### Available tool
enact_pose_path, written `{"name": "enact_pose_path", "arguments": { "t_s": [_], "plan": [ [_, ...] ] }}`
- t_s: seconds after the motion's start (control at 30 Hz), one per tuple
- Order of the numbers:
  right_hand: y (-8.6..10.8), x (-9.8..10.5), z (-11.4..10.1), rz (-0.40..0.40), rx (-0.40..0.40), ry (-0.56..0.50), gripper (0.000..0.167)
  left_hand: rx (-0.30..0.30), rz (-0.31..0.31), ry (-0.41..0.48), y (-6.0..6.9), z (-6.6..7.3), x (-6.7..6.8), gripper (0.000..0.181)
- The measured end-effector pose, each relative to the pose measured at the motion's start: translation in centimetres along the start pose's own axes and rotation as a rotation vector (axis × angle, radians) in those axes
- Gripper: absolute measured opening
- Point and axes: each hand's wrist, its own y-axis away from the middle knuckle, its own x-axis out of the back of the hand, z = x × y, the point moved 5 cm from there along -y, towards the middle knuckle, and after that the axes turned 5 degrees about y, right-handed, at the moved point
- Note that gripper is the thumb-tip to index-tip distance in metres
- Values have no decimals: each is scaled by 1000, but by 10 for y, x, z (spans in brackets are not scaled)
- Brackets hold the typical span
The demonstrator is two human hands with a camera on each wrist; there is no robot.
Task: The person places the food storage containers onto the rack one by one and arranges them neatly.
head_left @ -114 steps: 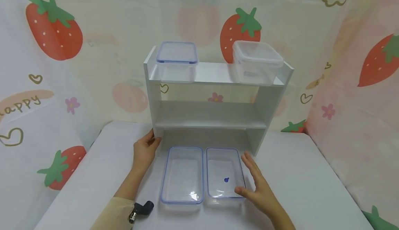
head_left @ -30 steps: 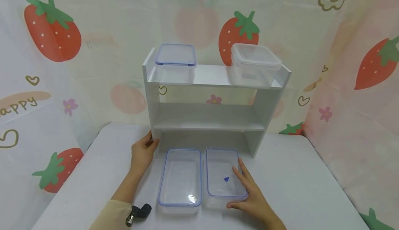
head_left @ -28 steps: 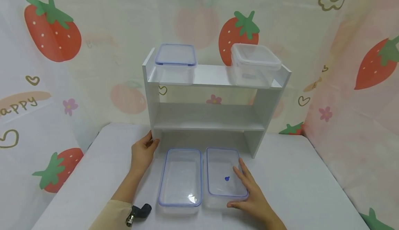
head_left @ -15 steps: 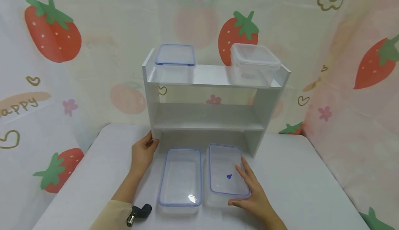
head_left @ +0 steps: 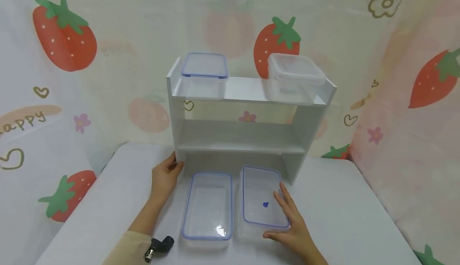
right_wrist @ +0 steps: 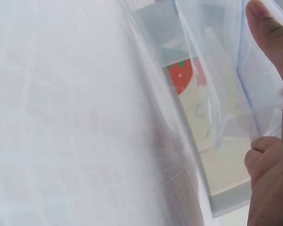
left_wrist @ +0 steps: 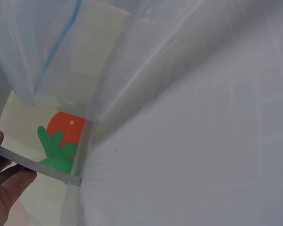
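At the left, my left hand (head_left: 163, 179) pinches the lower front edge of the white shelf (head_left: 240, 135). The left wrist view has the thumb and fingers of this hand (left_wrist: 12, 188) on either side of the shelf's thin side panel (left_wrist: 42, 169). My right hand (head_left: 295, 229) grips the right clear box (head_left: 256, 193), which has a blue-rimmed lid with a small blue mark. Its thumb is at the near end and its fingers spread along the right side. In the right wrist view, the box (right_wrist: 228, 94) lies between thumb and fingers of the hand (right_wrist: 273, 174).
Left of the held box lies another clear box (head_left: 209, 207) with a blue rim. On the shelf's top board stand a blue-rimmed box (head_left: 205, 75) and a white-lidded box (head_left: 296, 77). A black device (head_left: 163, 245) is near the left sleeve. White cloth (head_left: 355, 217) covers the table.
My right hand has come onto the right box, which has shifted right and slightly back, turned a little, and now stands farther from the left box. My left hand has stayed on the shelf.
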Motion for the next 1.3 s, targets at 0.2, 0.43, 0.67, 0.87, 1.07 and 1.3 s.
{"name": "enact_pose_path", "arguments": {
  "t_s": [0.2, 0.43, 0.67, 0.87, 1.07, 1.3],
  "plan": [
    [-2, 2, -1, 16, 23, 26, 117, -40, 4, -1, -3, 5, 0, 47],
    [-5, 4, -7, 30, 46, 7, 117, -32, -1, 8, -2, 6, 1, 48],
    [-6, 5, -9, 36, 29, 10, 120, -13, 2, -8, -1, 7, 1, 48],
    [-5, 5, -13, 46, 45, 0, 120, -17, -1, -9, -1, 7, 2, 48],
    [-4, 4, -16, 51, 40, -8, 119, -16, 0, -4, 0, 5, 3, 48],
    [-5, 8, -30, 68, 23, -14, 119, -14, -4, -12, 2, 2, 2, 48]
  ]
}}
